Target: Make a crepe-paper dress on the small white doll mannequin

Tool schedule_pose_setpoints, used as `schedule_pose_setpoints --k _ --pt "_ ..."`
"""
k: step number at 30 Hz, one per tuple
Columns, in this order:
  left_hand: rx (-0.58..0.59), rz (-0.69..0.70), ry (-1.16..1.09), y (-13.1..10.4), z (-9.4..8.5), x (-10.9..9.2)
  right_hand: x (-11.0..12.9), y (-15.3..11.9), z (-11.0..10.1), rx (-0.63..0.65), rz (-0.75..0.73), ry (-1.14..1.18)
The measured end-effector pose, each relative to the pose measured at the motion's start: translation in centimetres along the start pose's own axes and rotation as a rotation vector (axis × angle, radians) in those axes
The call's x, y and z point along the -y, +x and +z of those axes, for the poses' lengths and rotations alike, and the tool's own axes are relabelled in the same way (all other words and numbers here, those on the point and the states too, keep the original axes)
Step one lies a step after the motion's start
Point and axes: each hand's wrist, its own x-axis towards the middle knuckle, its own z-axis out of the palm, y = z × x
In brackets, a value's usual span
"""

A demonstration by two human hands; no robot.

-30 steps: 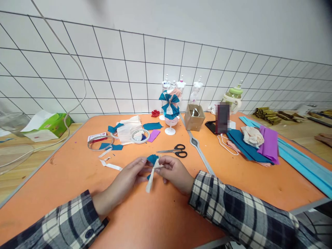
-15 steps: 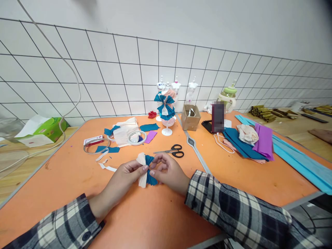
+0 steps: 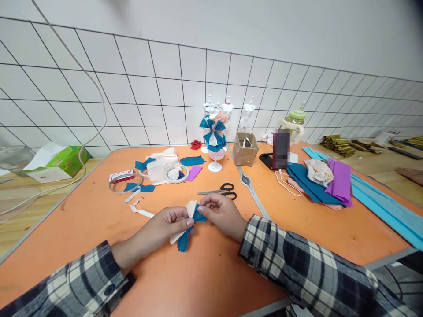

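Note:
A gathered bow of blue and cream crepe paper [image 3: 184, 240] is held above the orange table, tilted, with its ends fanned out. My left hand [image 3: 168, 226] pinches it at its narrow middle, thumb on top. The fingers of my right hand [image 3: 222, 213] are closed on the upper blue end, thumb against the pleats. Just beyond my right hand lie scissors [image 3: 220, 191] with black handles. Farther back, a small dress form on a white stand [image 3: 214, 166] wears a blue bow [image 3: 213, 130] and ruffles.
Tape rolls [image 3: 176, 174], paper scraps [image 3: 161, 169] and a small box [image 3: 120, 176] lie at the left. A cardboard box [image 3: 245, 152], a phone [image 3: 280, 149], a bottle [image 3: 295, 123] and folded crepe paper [image 3: 339, 181] stand or lie toward the right.
The paper bow has tilted, its lower end swinging left. My right hand has moved onto the upper blue end. The whole view has shifted slightly.

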Motion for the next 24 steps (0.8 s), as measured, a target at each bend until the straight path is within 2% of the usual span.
schedule_pose_setpoints --k 2,5,7,10,13,17,20,22,24 --pt "-0.023 0.02 -0.02 0.1 -0.3 0.3 0.0 -0.1 -0.1 0.009 0.019 0.036" --pt "-0.147 0.112 -0.109 0.4 -0.5 0.9 0.1 -0.3 -0.2 0.007 0.059 0.049" --pt "-0.215 0.151 -0.185 0.5 -0.6 1.3 0.2 -0.4 -0.1 0.046 0.123 -0.023" --pt "-0.28 0.152 -0.244 0.7 -0.7 1.6 0.1 -0.7 0.4 0.144 0.16 -0.168" --pt "-0.302 0.151 -0.251 0.8 -0.5 1.8 0.0 -0.9 1.1 0.171 0.178 -0.162" --pt "-0.279 0.169 -0.285 1.0 -0.1 1.7 -0.1 -1.1 1.7 0.175 0.21 -0.054" --pt "-0.221 0.168 -0.315 0.8 0.1 1.3 -0.4 -0.9 1.6 0.099 0.143 -0.046" --pt "-0.13 0.153 -0.332 0.4 0.2 1.0 -0.5 -0.6 0.9 0.041 0.061 -0.068" --pt "0.027 0.083 -0.339 0.0 0.2 0.6 -0.4 -0.4 -0.1 0.066 -0.083 -0.125"
